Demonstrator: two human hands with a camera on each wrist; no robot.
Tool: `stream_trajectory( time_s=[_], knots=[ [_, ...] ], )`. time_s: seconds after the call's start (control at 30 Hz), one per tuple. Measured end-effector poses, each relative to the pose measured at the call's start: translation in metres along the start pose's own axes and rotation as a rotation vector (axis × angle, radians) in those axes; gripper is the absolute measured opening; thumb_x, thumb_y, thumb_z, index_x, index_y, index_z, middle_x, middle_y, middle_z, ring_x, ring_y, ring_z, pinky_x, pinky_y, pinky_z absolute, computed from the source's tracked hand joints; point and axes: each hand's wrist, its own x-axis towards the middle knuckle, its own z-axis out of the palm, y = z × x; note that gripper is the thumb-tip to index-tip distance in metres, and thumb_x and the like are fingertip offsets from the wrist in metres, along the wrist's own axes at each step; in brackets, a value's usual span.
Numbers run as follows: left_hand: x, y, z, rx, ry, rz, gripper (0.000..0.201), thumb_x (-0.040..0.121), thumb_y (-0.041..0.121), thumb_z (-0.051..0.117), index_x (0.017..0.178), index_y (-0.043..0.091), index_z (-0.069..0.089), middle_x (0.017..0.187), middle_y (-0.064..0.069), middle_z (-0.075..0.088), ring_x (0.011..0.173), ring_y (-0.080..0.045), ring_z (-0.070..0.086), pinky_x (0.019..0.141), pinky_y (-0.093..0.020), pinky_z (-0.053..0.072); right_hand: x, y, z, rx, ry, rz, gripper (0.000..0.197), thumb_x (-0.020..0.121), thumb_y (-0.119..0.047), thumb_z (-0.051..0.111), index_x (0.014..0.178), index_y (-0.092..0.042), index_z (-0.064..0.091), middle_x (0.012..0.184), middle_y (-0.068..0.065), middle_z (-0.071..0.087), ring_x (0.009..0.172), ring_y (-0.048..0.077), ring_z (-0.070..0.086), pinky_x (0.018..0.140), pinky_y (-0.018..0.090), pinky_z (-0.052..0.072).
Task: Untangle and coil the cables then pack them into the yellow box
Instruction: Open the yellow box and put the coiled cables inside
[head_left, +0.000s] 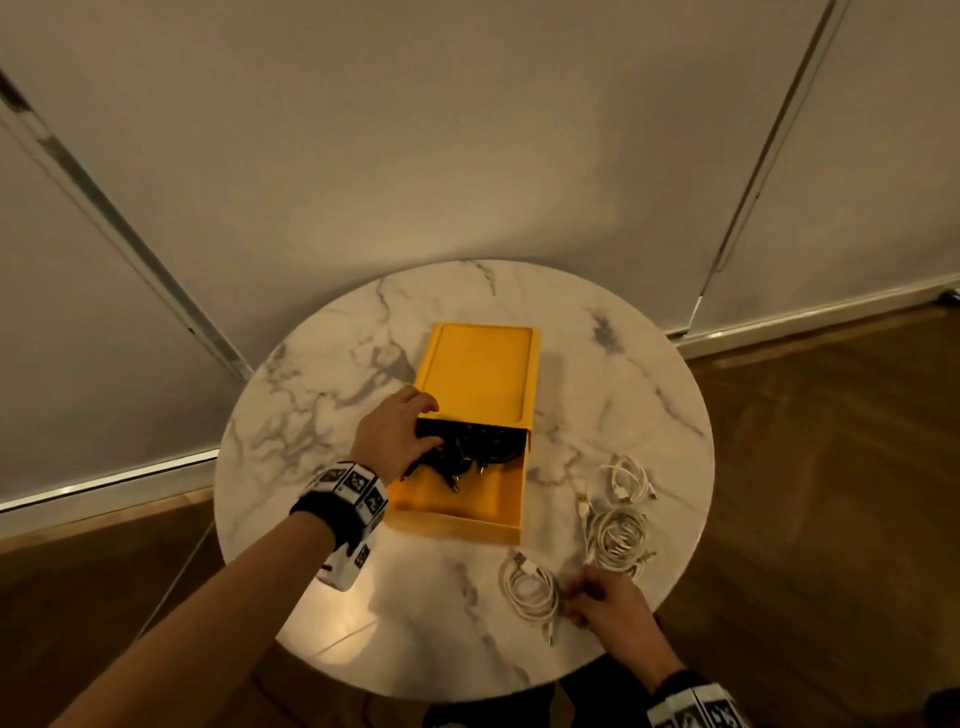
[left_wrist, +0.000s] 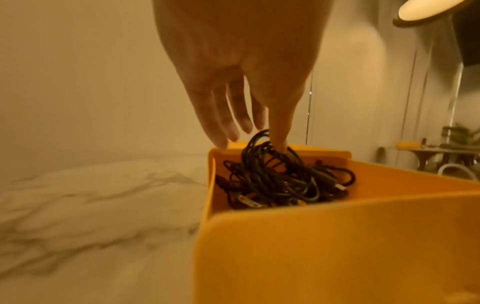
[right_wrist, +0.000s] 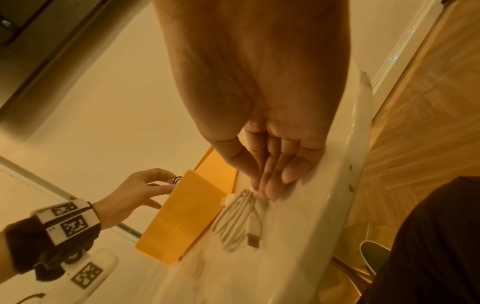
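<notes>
The yellow box (head_left: 457, 506) lies mid-table, its sliding lid (head_left: 478, 369) pushed back over the far half. Tangled black cables (head_left: 462, 457) fill the uncovered part under the lid's edge. My left hand (head_left: 400, 431) is at the box's left wall. In the left wrist view its thumb (left_wrist: 278, 133) presses down on the black cables (left_wrist: 280, 181) while the fingers stay straight over the rim. Near the front edge my right hand (head_left: 602, 608) pinches the right edge of a white cable coil (head_left: 530, 592), which lies flat on the table. The right wrist view shows thumb and fingertips (right_wrist: 270, 193) meeting at that coil (right_wrist: 233, 216).
Two more white cable coils (head_left: 618, 535) (head_left: 626, 478) lie right of the box. The round marble table (head_left: 322, 415) stands against a pale wall, with wooden floor around it. The table's rim is close behind my right hand.
</notes>
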Motion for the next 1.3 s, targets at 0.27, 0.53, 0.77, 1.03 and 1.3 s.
stream_trajectory(
  time_s=[0.27, 0.53, 0.77, 1.03, 1.3],
  knots=[
    [-0.022, 0.027, 0.022, 0.171, -0.275, 0.022, 0.037, 0.092, 0.041, 0.056, 0.121, 0.018, 0.052, 0.12, 0.001, 0.045, 0.093, -0.02, 0.056, 0.068, -0.031, 0.046, 0.002, 0.007, 0.001, 0.038, 0.016, -0.016, 0.033, 0.075, 0.014, 0.058, 0.068, -0.016, 0.069, 0.059, 0.0, 0.068, 0.051, 0.008, 0.058, 0.061, 0.029, 0.046],
    [-0.032, 0.021, 0.026, 0.068, -0.208, 0.076, 0.065, 0.088, 0.032, 0.064, 0.144, 0.013, 0.038, 0.157, -0.001, 0.019, 0.135, -0.02, 0.036, 0.099, -0.031, 0.045, -0.001, 0.002, 0.0, 0.047, 0.017, -0.05, 0.033, 0.075, 0.013, 0.059, 0.067, -0.018, 0.068, 0.058, -0.004, 0.067, 0.051, 0.003, 0.057, 0.061, 0.022, 0.047],
    [-0.043, 0.019, 0.014, 0.205, -0.271, 0.01, 0.015, 0.086, 0.036, 0.061, 0.094, 0.025, 0.067, 0.096, 0.004, 0.066, 0.089, -0.018, 0.063, 0.067, -0.03, 0.047, 0.002, 0.012, 0.002, 0.075, 0.003, -0.052, 0.031, 0.075, 0.013, 0.058, 0.069, -0.015, 0.071, 0.06, 0.0, 0.068, 0.057, 0.009, 0.059, 0.065, 0.03, 0.048],
    [-0.027, 0.015, 0.034, -0.132, -0.478, -0.202, 0.031, 0.089, 0.029, 0.059, 0.118, 0.023, 0.063, 0.115, 0.002, 0.065, 0.105, -0.019, 0.061, 0.089, -0.034, 0.049, 0.002, 0.013, 0.001, 0.084, 0.01, -0.064, 0.027, 0.076, 0.011, 0.058, 0.074, -0.012, 0.072, 0.063, 0.003, 0.069, 0.057, 0.01, 0.06, 0.063, 0.026, 0.048],
    [-0.051, 0.017, 0.049, -0.205, -0.113, -0.261, 0.029, 0.083, 0.022, 0.059, 0.111, 0.022, 0.051, 0.111, 0.004, 0.054, 0.092, -0.02, 0.058, 0.071, -0.033, 0.045, 0.002, 0.012, 0.0, 0.106, 0.011, -0.06, 0.031, 0.078, 0.014, 0.056, 0.076, -0.012, 0.071, 0.062, -0.001, 0.068, 0.055, 0.007, 0.059, 0.06, 0.022, 0.047]
  ],
)
